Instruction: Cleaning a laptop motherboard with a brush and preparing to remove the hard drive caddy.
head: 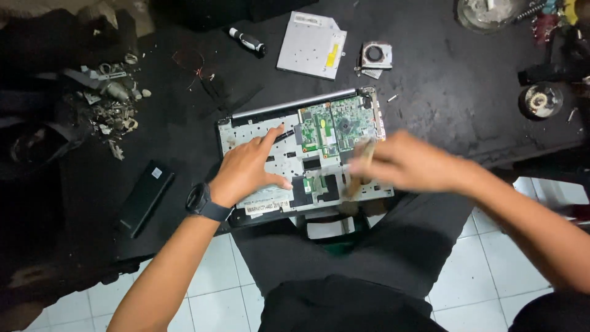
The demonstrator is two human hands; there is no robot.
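Head view: opened laptop chassis (307, 157) at the worktop's (442, 92) near edge, long axis running left to right, tilted slightly, green circuit board (335, 126) toward the far right. Left hand (249, 169) lies flat on it, fingers spread. Right hand (409, 163), blurred, grips a brush (361, 169) over its right part.

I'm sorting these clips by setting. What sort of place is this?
Probably an informal electronics repair bench: an opened laptop chassis with its green circuit board bare, a removed optical drive and small fan on the dark worktable, scrap parts piled left.
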